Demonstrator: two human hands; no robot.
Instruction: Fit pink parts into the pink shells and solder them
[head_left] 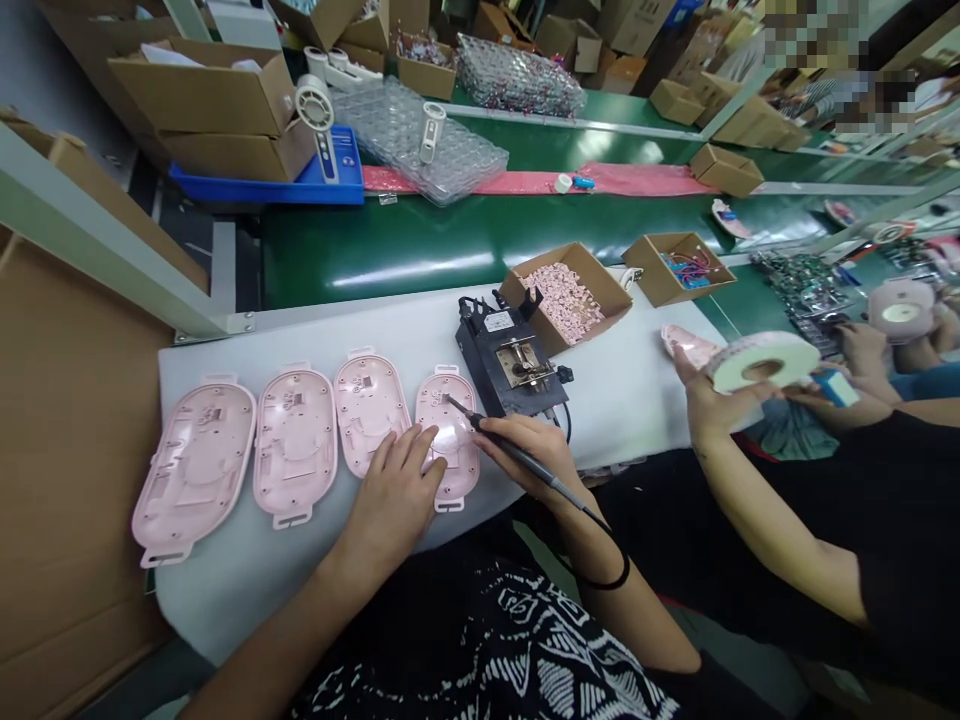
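Observation:
In my right hand (529,455) is a slim corded electric screwdriver (525,462), gripped like a pen. Its thin tip points down at the upper part of a pink plastic shell (448,390), near a small fitting there. My left hand (401,475) rests with fingers stretched out on that shell's left side, also covering part of the neighbouring pink shell (369,395). Further left lie two more pink shells, one in the middle (294,450) and a larger-looking one (196,470) at the end. Just beyond my right hand stands a black screw feeder (491,360) with a metal plate.
Behind the feeder is a carton of small pink parts (562,300); a carton with wired blue parts (679,270) stands to its right. At right, a co-worker's hand (709,405) holds a tape roll (765,360). A blue tray (341,170) and bubble wrap (420,140) lie behind.

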